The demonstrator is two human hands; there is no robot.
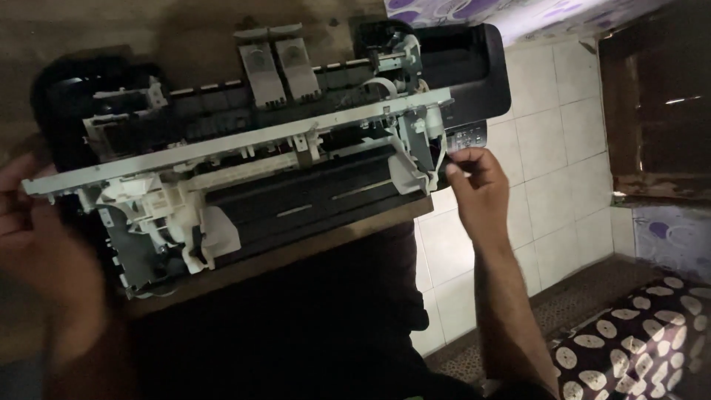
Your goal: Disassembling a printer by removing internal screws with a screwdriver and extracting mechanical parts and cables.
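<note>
An opened printer (pixel 281 155) with its cover off lies on a brown wooden table (pixel 296 255). A long grey metal rail (pixel 237 144) runs across it above white plastic parts and a black paper tray. My right hand (pixel 478 181) pinches the printer's right end, near its black outer shell (pixel 474 67). My left hand (pixel 41 237) is blurred at the left end of the rail and seems to grip the frame there; the exact hold is unclear.
White floor tiles (pixel 548 178) lie to the right of the table. A dark cushion with pale oval spots (pixel 637 348) sits at the lower right. A dark wooden cabinet (pixel 659 96) stands at the upper right. My dark clothing fills the lower centre.
</note>
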